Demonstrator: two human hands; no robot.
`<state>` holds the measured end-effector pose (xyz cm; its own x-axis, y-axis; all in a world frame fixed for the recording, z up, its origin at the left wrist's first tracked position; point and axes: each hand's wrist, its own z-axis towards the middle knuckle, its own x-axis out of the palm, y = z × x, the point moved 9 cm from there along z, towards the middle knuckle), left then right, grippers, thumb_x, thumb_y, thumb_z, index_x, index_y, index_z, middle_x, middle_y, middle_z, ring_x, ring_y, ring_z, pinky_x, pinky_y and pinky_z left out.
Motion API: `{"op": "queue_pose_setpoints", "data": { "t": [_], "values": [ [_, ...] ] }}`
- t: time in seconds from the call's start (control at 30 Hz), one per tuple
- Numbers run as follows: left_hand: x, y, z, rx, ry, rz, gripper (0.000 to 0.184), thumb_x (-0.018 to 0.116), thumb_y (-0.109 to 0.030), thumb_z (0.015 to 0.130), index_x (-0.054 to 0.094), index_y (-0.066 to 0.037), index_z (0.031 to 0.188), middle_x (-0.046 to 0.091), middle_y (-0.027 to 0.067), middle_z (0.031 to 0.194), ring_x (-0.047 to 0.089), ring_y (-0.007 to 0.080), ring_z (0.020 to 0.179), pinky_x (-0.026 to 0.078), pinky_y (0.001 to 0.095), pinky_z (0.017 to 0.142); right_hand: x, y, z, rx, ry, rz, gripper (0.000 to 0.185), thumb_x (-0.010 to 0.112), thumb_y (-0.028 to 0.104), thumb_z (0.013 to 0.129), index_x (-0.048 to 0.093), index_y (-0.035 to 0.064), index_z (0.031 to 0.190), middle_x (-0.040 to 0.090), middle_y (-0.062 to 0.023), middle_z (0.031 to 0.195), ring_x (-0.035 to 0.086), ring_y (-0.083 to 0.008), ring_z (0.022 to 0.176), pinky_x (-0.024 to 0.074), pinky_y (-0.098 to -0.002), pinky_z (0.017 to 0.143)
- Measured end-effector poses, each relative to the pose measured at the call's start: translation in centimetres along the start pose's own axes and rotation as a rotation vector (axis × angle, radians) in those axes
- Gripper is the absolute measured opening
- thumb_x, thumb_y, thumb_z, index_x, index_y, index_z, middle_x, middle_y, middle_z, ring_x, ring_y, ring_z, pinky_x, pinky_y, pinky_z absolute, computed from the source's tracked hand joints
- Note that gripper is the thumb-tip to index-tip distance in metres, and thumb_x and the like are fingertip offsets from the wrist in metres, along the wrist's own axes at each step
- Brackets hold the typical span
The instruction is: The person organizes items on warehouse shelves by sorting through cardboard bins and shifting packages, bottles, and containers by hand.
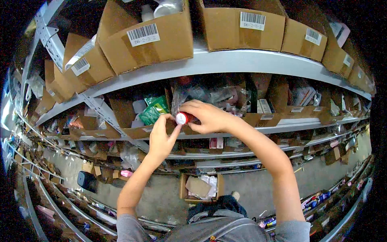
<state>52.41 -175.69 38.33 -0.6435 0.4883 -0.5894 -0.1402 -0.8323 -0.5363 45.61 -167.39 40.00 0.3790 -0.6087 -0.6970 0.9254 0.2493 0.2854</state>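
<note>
Both hands meet in front of a middle shelf box, on a small red container with a round white end (181, 118). My right hand (207, 117) is closed round its far and right side. The thumb and forefinger of my left hand (162, 136) pinch its left edge near the white end. Most of the container's body is hidden by my fingers, so its exact kind is unclear. Clear plastic wrapping (197, 95) fills the box just behind my right hand. Left of the hands, green packets (153, 113) lie in the neighbouring box.
Labelled cardboard boxes (157, 50) line the shelf above, over a grey metal beam (242, 60). Lower shelves hold more boxes. An open carton (220, 187) with cardboard and plastic inside stands on the floor by my feet. A dark bin (86, 180) is farther left.
</note>
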Motion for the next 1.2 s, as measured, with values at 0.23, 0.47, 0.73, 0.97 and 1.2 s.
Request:
{"op": "queue_pose_setpoints", "data": {
  "t": [0.23, 0.47, 0.73, 0.97, 1.2],
  "values": [
    [1.1, 0.0, 0.5, -0.086, 0.065, -0.115, 0.023, 0.061, -0.012, 0.074, 0.048, -0.001, 0.089, 0.054, 0.0106, 0.083, 0.055, 0.0203, 0.075, 0.044, 0.0275, 0.064, 0.1, -1.4, 1.5, 0.104, 0.355, 0.024, 0.042, 0.064, 0.017, 0.052, 0.052, 0.0026, 0.090, 0.056, -0.0156, 0.085, 0.053, -0.0326, 0.081, 0.0435, -0.0379, 0.069],
    [2.4, 0.1, 0.8, -0.050, 0.025, -0.034, 0.027, 0.064, -0.016, 0.071, 0.051, -0.001, 0.089, 0.057, 0.0109, 0.084, 0.056, 0.0204, 0.077, 0.043, 0.0288, 0.070, -6.1, -8.8, 0.2, 0.512, 0.106, -0.340, 0.039, 0.053, 0.033, 0.078, 0.052, 0.0039, 0.104, 0.054, -0.0198, 0.098, 0.052, -0.0348, 0.090, 0.0417, -0.0390, 0.076],
    [1.7, -3.4, 1.2, 0.242, -0.128, 0.180, 0.065, 0.071, -0.025, 0.062, 0.042, -0.008, 0.117, 0.055, 0.0098, 0.079, 0.053, 0.0249, 0.071, 0.043, 0.0319, 0.065, -6.5, -13.8, -0.6, 0.645, 0.060, -0.479, 0.041, 0.051, 0.034, 0.079, 0.049, 0.0053, 0.109, 0.050, -0.0177, 0.108, 0.047, -0.0331, 0.100, 0.0373, -0.0372, 0.085],
    [3.2, -3.0, 1.0, 0.337, -0.034, 0.343, 0.046, 0.068, -0.022, 0.064, 0.052, -0.009, 0.105, 0.052, 0.0058, 0.068, 0.050, 0.0216, 0.063, 0.042, 0.0314, 0.057, -6.7, -14.9, -0.4, 0.509, 0.014, -0.492, 0.042, 0.051, 0.034, 0.080, 0.048, 0.0058, 0.110, 0.049, -0.0171, 0.110, 0.046, -0.0327, 0.102, 0.0362, -0.0369, 0.086],
    [2.7, -3.4, 1.1, 0.340, -0.047, 0.348, 0.041, 0.067, -0.021, 0.065, 0.053, -0.008, 0.102, 0.052, 0.0055, 0.068, 0.050, 0.0206, 0.062, 0.042, 0.0307, 0.056, -6.8, -15.2, -0.6, 0.434, -0.007, -0.503, 0.042, 0.050, 0.035, 0.080, 0.048, 0.0064, 0.111, 0.049, -0.0165, 0.112, 0.045, -0.0322, 0.104, 0.0350, -0.0367, 0.088]
  ]
}}
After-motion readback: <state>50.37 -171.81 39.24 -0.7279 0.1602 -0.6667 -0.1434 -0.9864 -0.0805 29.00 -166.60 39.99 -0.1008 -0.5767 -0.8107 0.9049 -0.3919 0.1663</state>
